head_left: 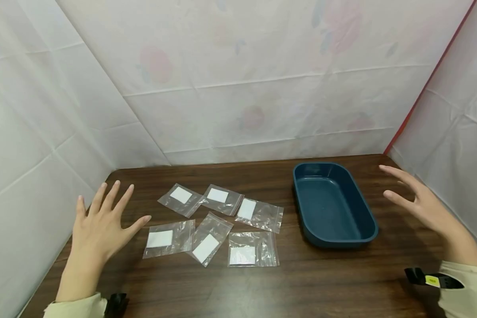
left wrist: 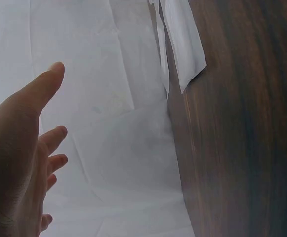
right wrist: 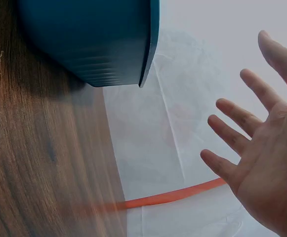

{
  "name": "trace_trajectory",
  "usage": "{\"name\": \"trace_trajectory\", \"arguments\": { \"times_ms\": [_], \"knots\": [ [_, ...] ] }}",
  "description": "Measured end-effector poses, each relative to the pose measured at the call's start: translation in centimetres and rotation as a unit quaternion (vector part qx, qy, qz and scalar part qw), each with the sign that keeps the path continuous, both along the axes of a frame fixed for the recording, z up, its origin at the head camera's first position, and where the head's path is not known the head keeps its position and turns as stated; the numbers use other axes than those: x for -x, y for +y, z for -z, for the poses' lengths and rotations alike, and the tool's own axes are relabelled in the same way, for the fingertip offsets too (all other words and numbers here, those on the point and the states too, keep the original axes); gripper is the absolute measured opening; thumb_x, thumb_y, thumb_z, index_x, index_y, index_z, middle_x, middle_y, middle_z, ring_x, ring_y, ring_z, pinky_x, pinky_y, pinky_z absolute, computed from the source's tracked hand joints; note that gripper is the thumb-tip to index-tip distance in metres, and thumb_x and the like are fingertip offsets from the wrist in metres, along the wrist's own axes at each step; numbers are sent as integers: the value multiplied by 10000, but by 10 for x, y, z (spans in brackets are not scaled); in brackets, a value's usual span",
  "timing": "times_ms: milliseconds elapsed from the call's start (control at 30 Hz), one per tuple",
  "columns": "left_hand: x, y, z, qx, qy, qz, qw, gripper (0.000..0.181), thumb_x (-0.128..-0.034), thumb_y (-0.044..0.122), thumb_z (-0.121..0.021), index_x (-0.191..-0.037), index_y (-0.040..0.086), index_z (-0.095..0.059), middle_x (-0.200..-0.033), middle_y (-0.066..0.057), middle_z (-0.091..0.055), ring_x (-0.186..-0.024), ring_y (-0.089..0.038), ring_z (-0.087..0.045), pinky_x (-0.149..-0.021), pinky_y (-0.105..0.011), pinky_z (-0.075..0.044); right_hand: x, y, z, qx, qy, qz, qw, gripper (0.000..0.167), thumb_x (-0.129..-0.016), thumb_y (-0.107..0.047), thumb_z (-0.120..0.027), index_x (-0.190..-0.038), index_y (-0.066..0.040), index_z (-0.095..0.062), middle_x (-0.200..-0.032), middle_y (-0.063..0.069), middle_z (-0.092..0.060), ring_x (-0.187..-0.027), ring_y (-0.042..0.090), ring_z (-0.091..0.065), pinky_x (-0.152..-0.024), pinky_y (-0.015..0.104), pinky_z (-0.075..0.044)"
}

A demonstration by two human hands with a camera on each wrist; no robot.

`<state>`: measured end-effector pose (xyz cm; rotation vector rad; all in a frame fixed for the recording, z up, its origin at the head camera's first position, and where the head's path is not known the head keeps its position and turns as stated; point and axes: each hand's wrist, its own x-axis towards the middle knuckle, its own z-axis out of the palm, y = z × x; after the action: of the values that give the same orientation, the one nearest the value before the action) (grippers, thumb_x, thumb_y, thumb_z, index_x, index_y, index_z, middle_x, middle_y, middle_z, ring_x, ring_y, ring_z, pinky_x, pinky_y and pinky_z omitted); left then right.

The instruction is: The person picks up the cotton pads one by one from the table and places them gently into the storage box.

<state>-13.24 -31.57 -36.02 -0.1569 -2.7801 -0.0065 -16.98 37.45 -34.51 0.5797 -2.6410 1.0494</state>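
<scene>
My left hand (head_left: 98, 234) is spread with straight fingers at the left of the table, holding nothing. Several small clear zip bags lie to its right, each with a white label or card; the nearest bag (head_left: 170, 239) is just past the thumb, apart from it. Another bag (head_left: 253, 249) lies at the front right of the group, and two others slightly overlap. On the right stands a dark blue rectangular tub (head_left: 334, 212) with nothing in it. Beyond its right side my right hand (head_left: 425, 203) hovers, fingers extended, touching nothing; the right wrist view shows its spread fingers (right wrist: 234, 133).
The brown wood-grain table (head_left: 183, 291) meets white cloth walls (head_left: 242, 88) at the back and both sides. A red strip (head_left: 429, 84) runs down the right rear corner. In the left wrist view a loose cloth flap (left wrist: 183, 39) lies over the table edge.
</scene>
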Motion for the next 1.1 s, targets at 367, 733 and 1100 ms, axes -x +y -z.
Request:
{"name": "trace_trajectory", "arguments": {
  "times_ms": [367,733,1100],
  "knots": [
    [0,-1,1,-106,-49,-55,9999,922,-882,692,-555,-1598,242,-187,-1628,-133,-181,-1502,-337,-46,-1115,-674,39,-1,4,3,194,-783,-481,9956,550,-1010,-17,-513,-1531,-126,-375,-1503,-62,-418,-1266,-34,-425,-893,73,-373],
    [-1,0,0,-89,-71,-41,9999,918,-887,690,-551,-1600,247,-178,-1624,-135,-196,-1505,-326,-44,-1110,-685,15,4,3,11,150,-1305,-824,9879,540,-1000,-36,-555,-1510,-143,-411,-1482,64,-469,-1263,12,-482,-894,151,-452],
    [-1,2,0,-142,-137,-72,9998,899,-899,683,-539,-1600,254,-176,-1607,-147,-240,-1497,-339,-95,-1091,-705,-60,5,2,17,-44,-1631,-696,9841,555,-976,-89,-625,-1492,-185,-444,-1444,57,-513,-1226,6,-520,-851,222,-491]
  ]
}}
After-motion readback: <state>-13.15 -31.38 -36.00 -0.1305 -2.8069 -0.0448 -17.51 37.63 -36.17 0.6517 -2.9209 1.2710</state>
